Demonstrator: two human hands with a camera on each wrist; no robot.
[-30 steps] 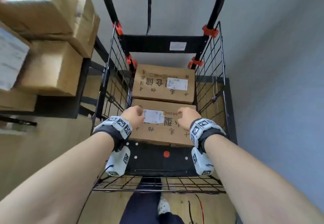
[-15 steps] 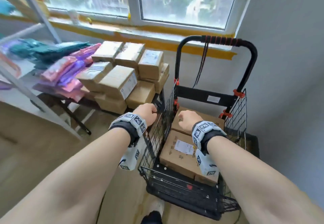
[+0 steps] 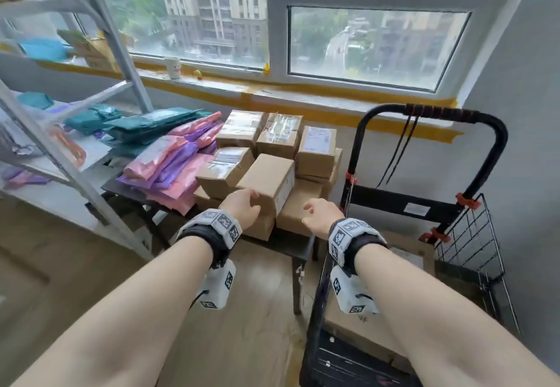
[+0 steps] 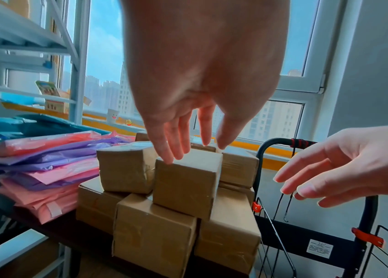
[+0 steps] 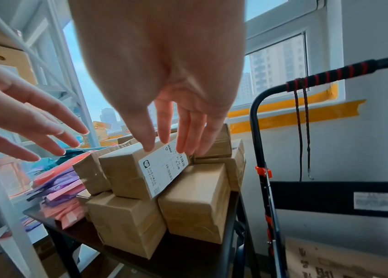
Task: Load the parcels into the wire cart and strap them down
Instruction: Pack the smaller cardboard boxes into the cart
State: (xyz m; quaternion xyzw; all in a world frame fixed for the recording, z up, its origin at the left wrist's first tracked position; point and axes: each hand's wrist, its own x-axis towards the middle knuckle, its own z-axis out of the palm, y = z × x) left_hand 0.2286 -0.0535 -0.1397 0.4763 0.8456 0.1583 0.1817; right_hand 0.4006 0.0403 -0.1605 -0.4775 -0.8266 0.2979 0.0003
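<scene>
Brown cardboard parcels point(image 3: 272, 144) are stacked on a dark table point(image 3: 298, 248). The nearest top parcel point(image 3: 268, 179) lies tilted, with a white label on its right side point(image 5: 163, 169). My left hand point(image 3: 242, 212) reaches over its left top edge with straight fingers point(image 4: 183, 139). To the parcel's right, my right hand point(image 3: 321, 215) is spread, its fingers point(image 5: 167, 139) by the labelled side. Neither hand grips anything. The black wire cart point(image 3: 472, 235) stands on the right and holds two large parcels point(image 3: 357, 329). Dark cords point(image 3: 397, 150) hang from its handle.
A metal rack point(image 3: 100, 38) stands on the left. Pink, purple and teal mailer bags point(image 3: 169, 159) are piled beside the parcels. A cup point(image 3: 173, 67) sits on the window sill. A grey wall runs along the cart's right side. Below my arms is wooden floor point(image 3: 257, 326).
My view has swung up from the cart to the table. Both hands left the parcel in the cart and moved left to the stack on the table.
</scene>
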